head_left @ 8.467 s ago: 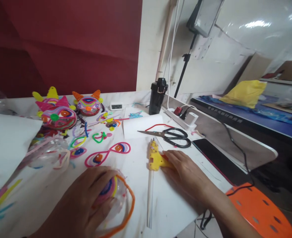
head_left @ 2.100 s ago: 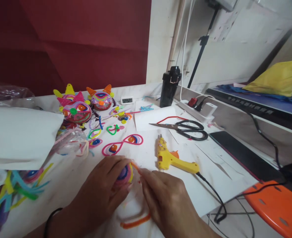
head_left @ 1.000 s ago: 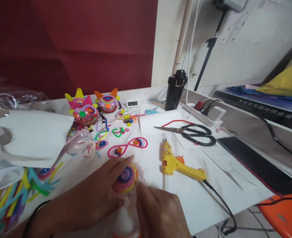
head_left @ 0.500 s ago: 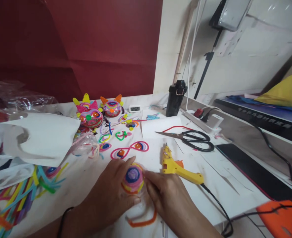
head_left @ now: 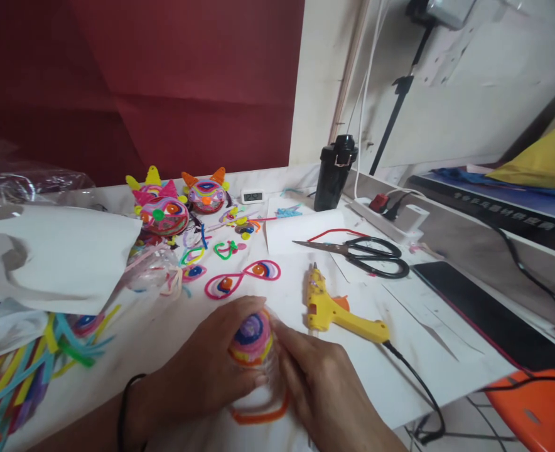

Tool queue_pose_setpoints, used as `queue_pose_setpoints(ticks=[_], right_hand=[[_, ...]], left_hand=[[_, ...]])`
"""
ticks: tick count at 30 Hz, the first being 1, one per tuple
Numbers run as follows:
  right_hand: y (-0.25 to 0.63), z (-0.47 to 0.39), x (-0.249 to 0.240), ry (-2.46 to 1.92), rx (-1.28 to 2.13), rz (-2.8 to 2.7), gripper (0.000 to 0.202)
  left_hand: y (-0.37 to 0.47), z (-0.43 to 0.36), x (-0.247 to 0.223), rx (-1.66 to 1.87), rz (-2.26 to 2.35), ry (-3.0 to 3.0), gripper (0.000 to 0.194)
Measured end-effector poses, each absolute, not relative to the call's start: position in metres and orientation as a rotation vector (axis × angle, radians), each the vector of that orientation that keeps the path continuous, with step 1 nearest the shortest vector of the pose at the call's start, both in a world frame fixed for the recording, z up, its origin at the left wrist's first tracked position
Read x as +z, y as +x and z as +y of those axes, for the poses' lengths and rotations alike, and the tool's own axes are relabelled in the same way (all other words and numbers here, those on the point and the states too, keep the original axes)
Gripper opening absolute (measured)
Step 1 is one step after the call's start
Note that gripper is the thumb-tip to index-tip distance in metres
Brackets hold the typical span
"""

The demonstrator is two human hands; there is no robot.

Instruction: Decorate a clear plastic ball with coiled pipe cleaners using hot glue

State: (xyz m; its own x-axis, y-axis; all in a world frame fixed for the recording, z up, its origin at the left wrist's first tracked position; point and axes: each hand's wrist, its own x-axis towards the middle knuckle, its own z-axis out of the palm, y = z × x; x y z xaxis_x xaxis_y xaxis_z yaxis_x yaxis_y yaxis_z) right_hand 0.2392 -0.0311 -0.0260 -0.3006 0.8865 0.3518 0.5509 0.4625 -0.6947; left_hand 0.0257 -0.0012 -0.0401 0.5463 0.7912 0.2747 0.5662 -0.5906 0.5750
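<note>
A clear plastic ball decorated with pipe cleaner rings in purple, blue, pink, yellow and orange sits between both hands. My left hand curls round its left side, thumb at the lower edge and fingers over the top. On the right side, the fingers of my right hand press against the ball, their tips partly hidden. Below it an orange pipe cleaner curves across the white surface; whether it is joined to the ball I cannot tell. A pink figure-eight pipe cleaner piece with two eye shapes lies just beyond.
Right of my hands lie a yellow glue gun with its cord, black-handled scissors and a black phone-like slab. Finished lion-head balls and a black bottle stand behind. Loose pipe cleaners lie at left.
The ball has tilted slightly to the left and down in my hands. Both hands keep their hold. The whole view has shifted a little.
</note>
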Motion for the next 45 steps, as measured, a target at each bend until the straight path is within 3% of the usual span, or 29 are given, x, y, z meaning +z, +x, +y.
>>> queue_pose_setpoints(ticks=[6, 15, 22, 31, 40, 45], right_hand=[[0.238, -0.035, -0.032, -1.146, 0.628, -1.951, 0.032], [0.236, -0.036, -0.041, -1.086, 0.392, -2.011, 0.028], [0.245, -0.037, -0.039, -1.115, 0.345, -2.025, 0.033], [0.316, -0.015, -0.036, -1.355, -0.222, -2.242, 0.04], [0.331, 0.003, -0.043, -1.333, -0.123, -2.312, 0.033], [0.35, -0.023, -0.037, -1.37, 0.413, -1.961, 0.033]], left_hand=[[0.031, -0.008, -0.04, 0.813, 1.229, 2.467, 0.075], [0.039, -0.008, -0.032, 0.86, 1.272, 2.465, 0.064], [0.039, -0.009, -0.035, 0.881, 1.283, 2.464, 0.066], [0.039, -0.007, -0.029, 0.785, 1.32, 2.479, 0.062], [0.037, -0.01, -0.029, 0.787, 1.325, 2.507, 0.062], [0.038, -0.009, -0.031, 0.81, 1.297, 2.483, 0.065]])
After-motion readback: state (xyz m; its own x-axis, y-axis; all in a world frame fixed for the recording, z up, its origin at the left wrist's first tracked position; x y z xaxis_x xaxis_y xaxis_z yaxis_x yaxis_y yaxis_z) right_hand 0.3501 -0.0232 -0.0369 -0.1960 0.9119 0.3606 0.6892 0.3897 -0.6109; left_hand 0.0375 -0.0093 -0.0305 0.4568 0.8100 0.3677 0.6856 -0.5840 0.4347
